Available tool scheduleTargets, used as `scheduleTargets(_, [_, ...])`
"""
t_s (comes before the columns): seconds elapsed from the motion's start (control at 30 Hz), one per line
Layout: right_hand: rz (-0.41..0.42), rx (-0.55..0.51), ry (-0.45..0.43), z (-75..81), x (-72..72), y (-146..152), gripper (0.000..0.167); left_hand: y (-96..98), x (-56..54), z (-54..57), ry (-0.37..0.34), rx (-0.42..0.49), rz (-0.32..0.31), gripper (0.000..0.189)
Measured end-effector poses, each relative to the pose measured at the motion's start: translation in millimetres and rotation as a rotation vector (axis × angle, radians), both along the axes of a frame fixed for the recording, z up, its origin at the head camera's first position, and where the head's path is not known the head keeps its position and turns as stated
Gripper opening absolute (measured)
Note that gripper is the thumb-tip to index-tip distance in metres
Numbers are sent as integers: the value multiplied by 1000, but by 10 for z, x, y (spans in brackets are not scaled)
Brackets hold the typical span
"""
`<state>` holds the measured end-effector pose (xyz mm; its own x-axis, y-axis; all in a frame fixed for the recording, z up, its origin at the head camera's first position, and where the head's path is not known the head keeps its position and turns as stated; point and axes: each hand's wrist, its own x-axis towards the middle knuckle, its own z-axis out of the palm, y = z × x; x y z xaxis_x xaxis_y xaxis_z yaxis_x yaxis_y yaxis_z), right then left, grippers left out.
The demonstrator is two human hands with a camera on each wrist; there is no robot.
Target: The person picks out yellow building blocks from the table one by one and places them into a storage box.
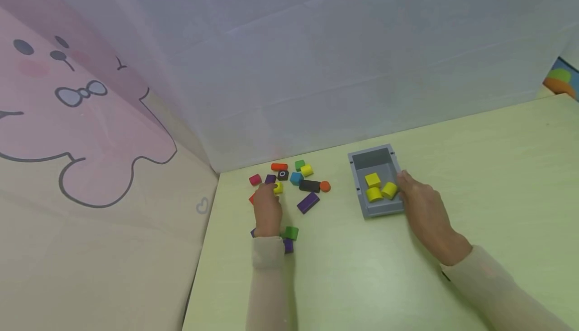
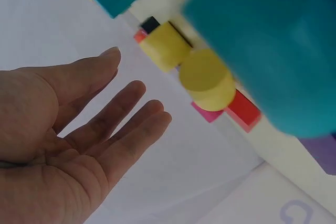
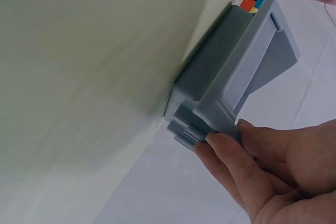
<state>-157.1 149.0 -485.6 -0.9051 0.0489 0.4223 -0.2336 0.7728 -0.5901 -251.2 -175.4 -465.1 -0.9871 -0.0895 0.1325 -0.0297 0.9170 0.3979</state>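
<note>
My left hand (image 1: 268, 211) hovers over the scattered blocks at the left of the table. In the left wrist view its thumb and fingers (image 2: 131, 145) are spread apart with nothing between them, near a yellow cylinder block (image 2: 207, 82) and another yellow block (image 2: 166, 46). My right hand (image 1: 425, 215) grips the right side of a grey plastic bin (image 1: 383, 211), thumb on one face of the wall and fingers on the other in the right wrist view. Inside the bin lie a yellow cube (image 1: 373, 180) and two yellow cylinders (image 1: 374, 194).
Around the left hand lie a purple block (image 1: 308, 203), a black block (image 1: 309, 186), an orange disc-like block (image 1: 324, 186), a blue block (image 1: 296, 178), a green block (image 1: 291, 233) and several others. A sheet-covered wall (image 1: 316, 80) stands behind the table, with a bear-print cloth (image 1: 108, 170) at left.
</note>
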Motion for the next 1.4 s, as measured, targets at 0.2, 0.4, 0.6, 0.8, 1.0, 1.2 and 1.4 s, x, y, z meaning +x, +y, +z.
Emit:
scheduleTargets(0.2, [2,-5,-33,18,0,1,43,-191,-45,-75,1,-6,33,32])
scheduleTargets(0.4, [4,-2,-30,26,2,-3,43,-285,-65,-89,-24,9,52,35])
scheduleTargets(0.6, [7,-1,-32,15,2,0,42,-339,-100,-139,-73,29,88,33])
scheduleTargets(0.8, [-6,9,-44,10,4,-2,43,-381,-112,-169,-121,35,97,36])
scheduleTargets(1.0, [-10,7,-37,6,-3,-8,43,-386,-114,-183,-145,37,98,34])
scheduleTargets(1.2, [-5,14,-35,5,-12,-6,44,-379,-119,-196,-165,50,120,35])
scheduleTargets(1.4, [-11,19,-33,3,-13,-5,45,-362,-135,-188,-204,63,141,34])
